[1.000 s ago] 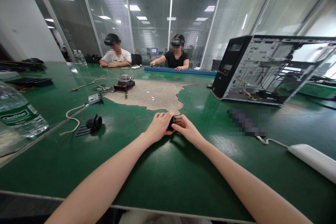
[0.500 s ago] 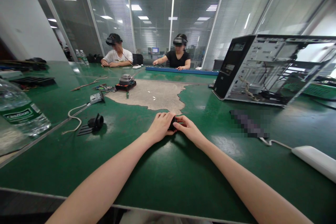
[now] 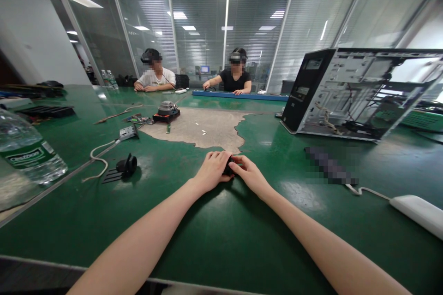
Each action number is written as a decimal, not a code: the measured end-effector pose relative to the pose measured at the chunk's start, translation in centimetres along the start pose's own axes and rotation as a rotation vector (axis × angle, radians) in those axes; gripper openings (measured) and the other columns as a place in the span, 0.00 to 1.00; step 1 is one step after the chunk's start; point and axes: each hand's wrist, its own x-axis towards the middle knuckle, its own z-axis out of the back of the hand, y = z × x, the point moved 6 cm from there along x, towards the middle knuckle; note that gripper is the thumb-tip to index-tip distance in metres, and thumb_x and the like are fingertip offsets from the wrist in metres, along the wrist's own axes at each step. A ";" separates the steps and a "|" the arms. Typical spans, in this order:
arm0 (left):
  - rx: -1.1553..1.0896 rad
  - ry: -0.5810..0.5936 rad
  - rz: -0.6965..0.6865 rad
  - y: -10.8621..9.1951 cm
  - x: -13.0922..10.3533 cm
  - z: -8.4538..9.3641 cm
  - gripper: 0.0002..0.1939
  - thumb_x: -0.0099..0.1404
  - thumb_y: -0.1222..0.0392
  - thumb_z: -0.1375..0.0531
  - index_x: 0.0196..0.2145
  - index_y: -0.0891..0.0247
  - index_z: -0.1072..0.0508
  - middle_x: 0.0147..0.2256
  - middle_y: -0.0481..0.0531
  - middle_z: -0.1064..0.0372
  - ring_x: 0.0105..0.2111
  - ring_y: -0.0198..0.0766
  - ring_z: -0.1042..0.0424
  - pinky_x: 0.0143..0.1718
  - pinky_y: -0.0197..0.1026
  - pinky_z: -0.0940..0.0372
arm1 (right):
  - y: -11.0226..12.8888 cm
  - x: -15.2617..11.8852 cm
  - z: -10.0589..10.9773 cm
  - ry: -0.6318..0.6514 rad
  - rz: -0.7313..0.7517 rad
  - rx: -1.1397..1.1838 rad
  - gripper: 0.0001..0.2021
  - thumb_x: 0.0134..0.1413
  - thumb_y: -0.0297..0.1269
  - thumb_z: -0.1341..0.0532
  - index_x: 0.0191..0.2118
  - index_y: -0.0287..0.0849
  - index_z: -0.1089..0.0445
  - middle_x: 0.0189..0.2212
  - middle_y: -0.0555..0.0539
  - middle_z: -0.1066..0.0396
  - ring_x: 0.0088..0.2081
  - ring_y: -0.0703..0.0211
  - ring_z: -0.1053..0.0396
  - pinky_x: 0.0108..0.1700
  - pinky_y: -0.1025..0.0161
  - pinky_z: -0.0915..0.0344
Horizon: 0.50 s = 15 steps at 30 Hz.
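Observation:
Between my two hands is a small black object (image 3: 228,166), mostly covered by fingers, so its kind does not show. My left hand (image 3: 213,171) wraps over it from the left, fingers closed across its top. From the right, my right hand (image 3: 248,173) grips its other side with thumb and bent fingers. Both hands are close above the green tabletop (image 3: 221,235), near the tip of a bare tan patch (image 3: 194,129). To the left lies a black plastic part (image 3: 126,166) with a round collar and several prongs.
A water bottle (image 3: 31,152) stands at the left. Beyond the black part are a metal bracket (image 3: 128,132), a white cord (image 3: 95,154) and a fan-like unit (image 3: 166,111). An open computer case (image 3: 332,97) and a white power strip (image 3: 417,214) occupy the right. Two people sit across.
The whole view has shifted slightly, with the scene sitting a little lower now. My hands keep the same grip on the small black object.

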 end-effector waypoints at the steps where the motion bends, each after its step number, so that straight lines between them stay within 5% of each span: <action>1: -0.003 0.000 0.003 0.0 0.0 0.0 0.27 0.50 0.59 0.38 0.46 0.61 0.46 0.44 0.52 0.39 0.43 0.44 0.40 0.44 0.45 0.48 | 0.1 0.0 0.0 0.015 0.005 0.003 0.11 0.45 0.40 0.42 0.36 0.42 0.37 0.36 0.47 0.33 0.35 0.61 0.33 0.39 0.61 0.36; 6: -0.003 -0.005 0.006 0.0 0.0 -0.1 0.27 0.49 0.60 0.38 0.45 0.61 0.45 0.44 0.52 0.39 0.43 0.44 0.39 0.44 0.45 0.48 | 0.7 -0.6 -0.3 0.089 0.081 0.064 0.12 0.44 0.38 0.40 0.37 0.43 0.39 0.36 0.49 0.34 0.37 0.62 0.33 0.41 0.62 0.36; 15: -0.004 -0.003 0.008 0.0 0.0 0.0 0.27 0.50 0.59 0.38 0.45 0.60 0.46 0.44 0.52 0.39 0.43 0.44 0.39 0.44 0.45 0.47 | 0.2 -0.2 -0.1 0.013 0.041 0.033 0.12 0.45 0.39 0.42 0.38 0.43 0.39 0.36 0.48 0.34 0.36 0.62 0.33 0.38 0.62 0.35</action>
